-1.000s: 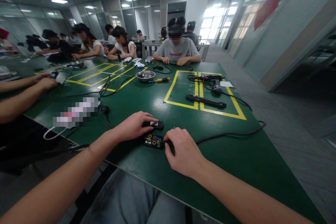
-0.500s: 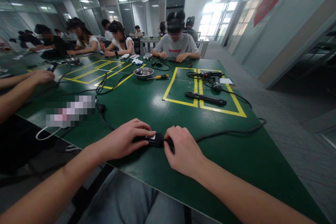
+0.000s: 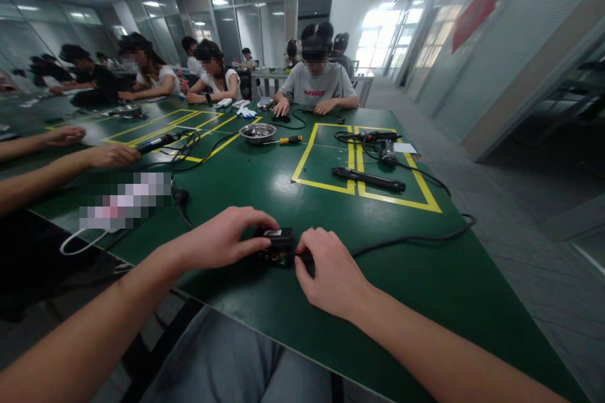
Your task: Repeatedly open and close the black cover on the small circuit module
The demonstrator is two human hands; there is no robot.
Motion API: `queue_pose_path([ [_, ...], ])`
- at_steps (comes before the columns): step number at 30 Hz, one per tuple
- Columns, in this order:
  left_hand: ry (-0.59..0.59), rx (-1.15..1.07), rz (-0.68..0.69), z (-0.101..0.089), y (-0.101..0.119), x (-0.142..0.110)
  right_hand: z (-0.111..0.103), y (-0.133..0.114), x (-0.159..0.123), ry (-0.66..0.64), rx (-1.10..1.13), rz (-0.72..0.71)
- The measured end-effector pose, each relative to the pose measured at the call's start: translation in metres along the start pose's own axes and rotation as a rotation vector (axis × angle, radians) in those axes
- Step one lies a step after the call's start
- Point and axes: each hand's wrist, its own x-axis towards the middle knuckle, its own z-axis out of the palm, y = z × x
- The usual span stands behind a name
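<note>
A black adapter box lies near the table's front edge, its cover (image 3: 282, 237) raised from the lower half (image 3: 278, 259), where small coloured electronic parts show. My left hand (image 3: 227, 238) is closed on the cover, thumb in front and fingers behind. At the box's right end, my right hand (image 3: 331, 274) pinches the black cable (image 3: 406, 240), which runs off to the right in a loop. Another black cord with a plug (image 3: 181, 196) lies left of the box; my left forearm and hand hide where it leads.
A steel bowl (image 3: 258, 133), a yellow-black screwdriver (image 3: 289, 140) and a black rod-shaped tool (image 3: 368, 179) lie beyond on the green table (image 3: 449, 302). A white power strip (image 3: 127, 201), blurred out, is at left. A co-worker's hand (image 3: 113, 156) holds a dark tool there.
My left hand has lifted the box's cover, so inner parts now show. My right hand stays at the cable. The co-worker at left has brought a dark tool further right.
</note>
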Motion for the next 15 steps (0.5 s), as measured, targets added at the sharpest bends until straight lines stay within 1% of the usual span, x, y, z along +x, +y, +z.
queue_pose_path([
  [2,0.127,0.037,-0.079,0.001,-0.004,0.01,-0.001,0.0,0.0,-0.008,0.005,0.002],
  [3,0.157,0.074,-0.11,0.003,-0.007,0.014,-0.001,0.0,0.0,-0.015,0.002,0.004],
  [4,0.149,0.108,-0.135,0.005,-0.009,0.019,-0.002,-0.001,0.0,-0.022,-0.003,0.007],
  [6,0.071,0.136,-0.161,0.012,-0.013,0.024,-0.002,-0.002,0.0,-0.036,-0.007,0.015],
  [7,0.04,0.131,-0.158,0.015,-0.015,0.024,-0.002,-0.002,0.0,-0.043,-0.003,0.018],
  [8,0.037,0.124,-0.143,0.018,-0.016,0.023,-0.002,-0.003,-0.001,-0.05,0.005,0.02],
  [10,0.105,0.112,-0.095,0.022,-0.018,0.013,-0.003,-0.005,-0.001,-0.066,0.017,0.026],
  [12,0.188,0.097,-0.064,0.024,-0.017,-0.002,-0.004,-0.008,0.0,-0.086,0.007,0.044],
  [13,0.203,0.077,-0.064,0.024,-0.017,-0.011,-0.004,-0.009,0.0,-0.097,-0.005,0.056],
  [15,0.185,0.034,-0.066,0.026,-0.016,-0.028,-0.005,-0.009,0.0,-0.121,-0.029,0.071],
])
